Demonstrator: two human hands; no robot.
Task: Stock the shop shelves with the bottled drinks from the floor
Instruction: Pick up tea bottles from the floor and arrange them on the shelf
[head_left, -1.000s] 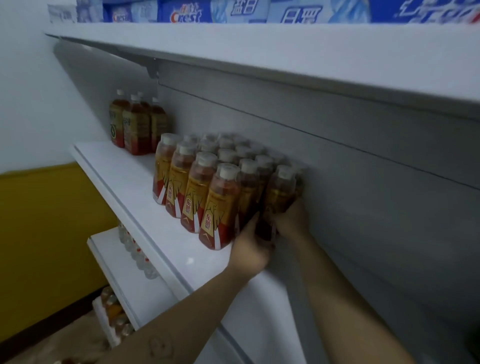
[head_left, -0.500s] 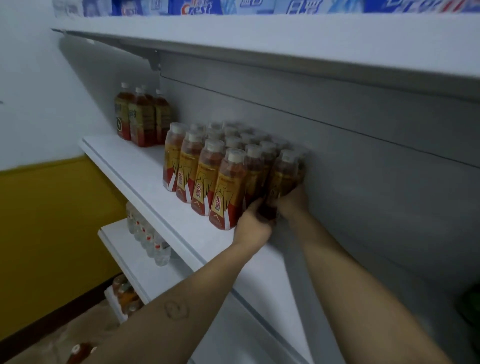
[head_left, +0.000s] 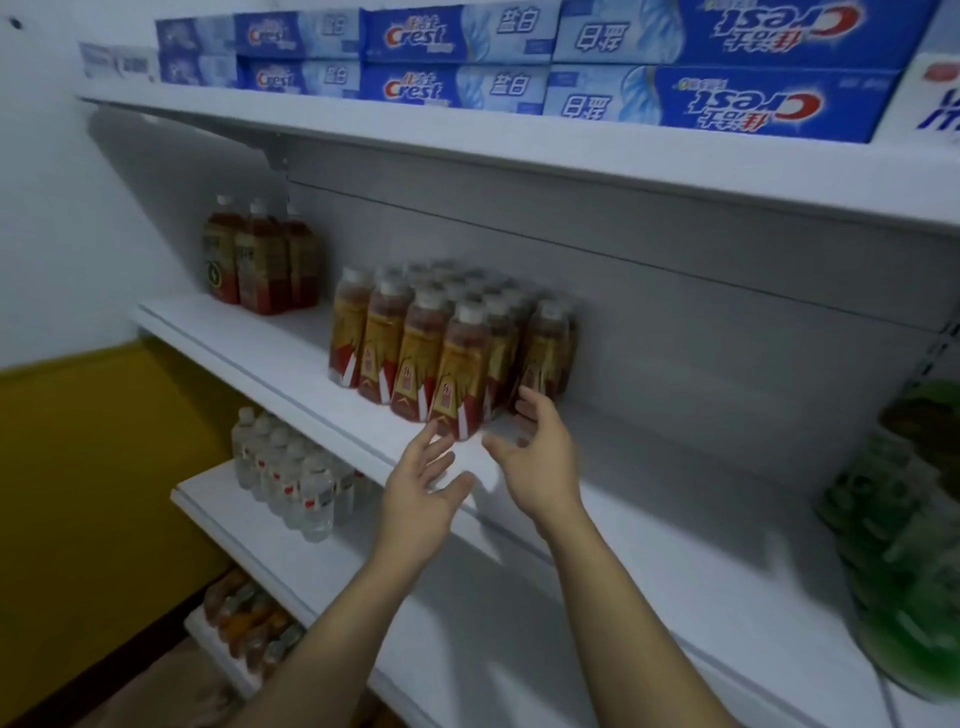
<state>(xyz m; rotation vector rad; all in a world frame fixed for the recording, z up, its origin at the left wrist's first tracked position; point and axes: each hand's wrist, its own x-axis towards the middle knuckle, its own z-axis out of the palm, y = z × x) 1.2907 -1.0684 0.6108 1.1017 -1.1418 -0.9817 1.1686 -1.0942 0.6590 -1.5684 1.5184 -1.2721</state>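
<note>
White shelf board (head_left: 649, 493) lies under your two hands, and both are empty. Your left hand (head_left: 423, 491) hangs just in front of the block of tea bottles (head_left: 441, 353), fingers spread and straight. Your right hand (head_left: 537, 457) is beside it, palm turned inward, fingers loose. The right fingertips (head_left: 524, 400) lie against or just short of the end bottle (head_left: 545, 348) at the block's right corner; the blur does not let you tell which. The block stands upright on the board, its front row close to the lip.

Trouble most likely starts at that front row. The bottles are tall, narrow and packed shoulder to shoulder, so a stray finger against the front corner bottle (head_left: 460, 374) could tip it over the lip or topple its neighbours. The end bottle seems to stand slightly off from the rest, so a careless nudge could skew it.

Right of the block and nearer you, blurred green bottles (head_left: 909, 545) crowd the same board and narrow the room for more stock. Below the block sit clear water bottles (head_left: 291, 478), and lower again orange drinks (head_left: 244, 618). Left of the block and farther back, three darker bottles (head_left: 254, 260) stand near the back panel. Above the block, the upper shelf (head_left: 519, 150) with its toothpaste boxes (head_left: 457, 57) limits how high you can lift.
</note>
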